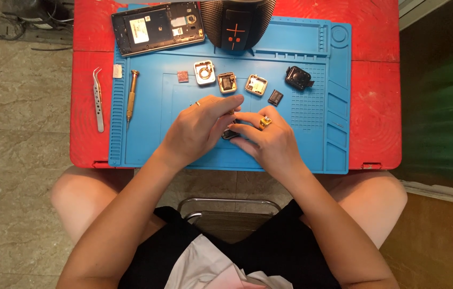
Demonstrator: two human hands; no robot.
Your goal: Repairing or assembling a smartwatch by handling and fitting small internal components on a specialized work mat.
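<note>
Small dark part (230, 134) sits pinched between your two hands, low over the middle of the blue repair mat (146, 144). Your left hand (197, 128) curls its fingers down onto it, and your right hand (269, 140), wearing a gold ring (265, 122), grips it from the other side. Beyond your knuckles lie a row of small square casings (227, 82) and a black module (298, 77). To the left rest a screwdriver (131, 96) and tweezers (98, 99). Farthest off, an opened phone (157, 27) and a dark speaker (237, 24) lie on the red table (376, 96).
</note>
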